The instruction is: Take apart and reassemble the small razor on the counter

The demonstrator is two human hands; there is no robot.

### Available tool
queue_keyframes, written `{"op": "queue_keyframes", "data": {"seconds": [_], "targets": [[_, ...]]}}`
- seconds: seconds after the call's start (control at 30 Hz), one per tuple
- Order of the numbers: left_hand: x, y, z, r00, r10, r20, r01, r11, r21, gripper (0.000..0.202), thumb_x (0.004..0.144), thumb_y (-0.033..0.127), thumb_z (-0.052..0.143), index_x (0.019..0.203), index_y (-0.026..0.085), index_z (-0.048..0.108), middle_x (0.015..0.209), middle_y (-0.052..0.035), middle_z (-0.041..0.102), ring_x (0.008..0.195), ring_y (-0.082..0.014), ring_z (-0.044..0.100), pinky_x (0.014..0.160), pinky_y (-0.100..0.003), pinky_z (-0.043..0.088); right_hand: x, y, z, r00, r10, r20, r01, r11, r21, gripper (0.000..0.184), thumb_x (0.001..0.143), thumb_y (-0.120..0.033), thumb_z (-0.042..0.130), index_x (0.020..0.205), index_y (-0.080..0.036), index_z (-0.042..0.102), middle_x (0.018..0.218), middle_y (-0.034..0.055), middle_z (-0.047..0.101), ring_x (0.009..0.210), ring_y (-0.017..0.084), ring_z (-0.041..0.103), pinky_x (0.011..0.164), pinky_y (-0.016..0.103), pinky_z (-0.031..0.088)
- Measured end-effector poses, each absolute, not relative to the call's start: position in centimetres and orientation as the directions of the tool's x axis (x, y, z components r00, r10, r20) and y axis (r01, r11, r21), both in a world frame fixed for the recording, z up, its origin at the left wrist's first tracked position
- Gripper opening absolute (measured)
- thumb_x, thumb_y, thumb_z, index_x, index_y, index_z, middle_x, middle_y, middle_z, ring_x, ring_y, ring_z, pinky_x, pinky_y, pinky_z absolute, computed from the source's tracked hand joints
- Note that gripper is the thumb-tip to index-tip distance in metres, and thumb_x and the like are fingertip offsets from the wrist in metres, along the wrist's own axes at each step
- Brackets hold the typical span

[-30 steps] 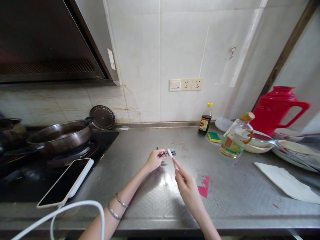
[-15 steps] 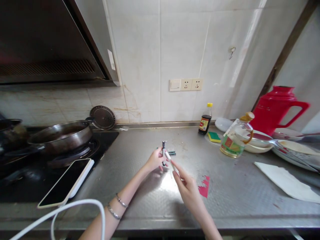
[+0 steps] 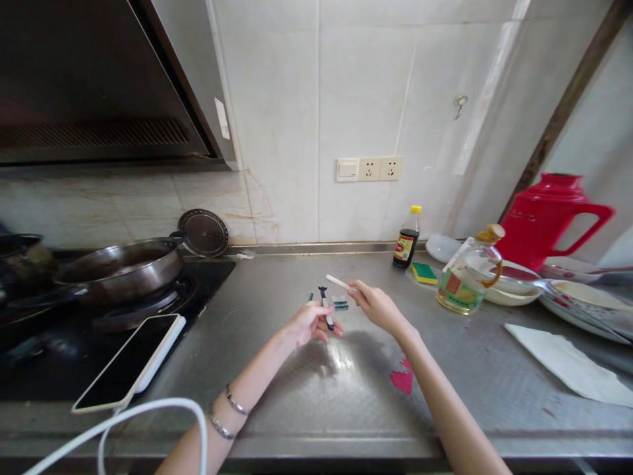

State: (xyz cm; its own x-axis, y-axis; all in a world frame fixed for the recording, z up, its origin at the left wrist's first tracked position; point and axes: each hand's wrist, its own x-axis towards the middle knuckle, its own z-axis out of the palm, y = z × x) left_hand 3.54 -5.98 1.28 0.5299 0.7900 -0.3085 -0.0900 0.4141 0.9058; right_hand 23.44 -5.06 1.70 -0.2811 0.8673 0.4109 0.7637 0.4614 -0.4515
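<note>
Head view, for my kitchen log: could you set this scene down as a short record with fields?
Left hand: holds a slim black-and-white tool
Right hand: holds a slim white stick
Near left hand: small clear-and-teal item on the metal counter
Right side: yellow-capped bottle, sponge, glass jug, red flask
Left side: wide pan on the cooktop; phone

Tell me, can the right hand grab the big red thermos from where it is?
Probably not straight away: the clear jug and a bowl seem to stand between the right hand and the red thermos. That hand also holds a white stick.
</note>
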Motion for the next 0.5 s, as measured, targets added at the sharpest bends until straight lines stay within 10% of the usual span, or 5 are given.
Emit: {"op": "queue_keyframes", "data": {"seconds": [0.5], "targets": [[3.5, -5.5, 0.8, 0.516, 0.766, -0.384, -0.141, 0.518, 0.844, 0.011, 0.085, 0.019, 0.045, 0.081, 0.01, 0.049, 0.067, -0.011, 0.067, 0.053, -0.0157, 0.065, 0.034, -0.017, 0.042, 23.8, -0.8, -0.1, -0.411, 0.763, 0.498, 0.722, 0.606, -0.334, 0.034, 0.091, -0.038, 0.038, 0.106, -0.024, 0.065, 0.083, 0.0057, 0.065, 0.078, 0.016, 0.06, 0.065, 0.023, 0.04]]}}
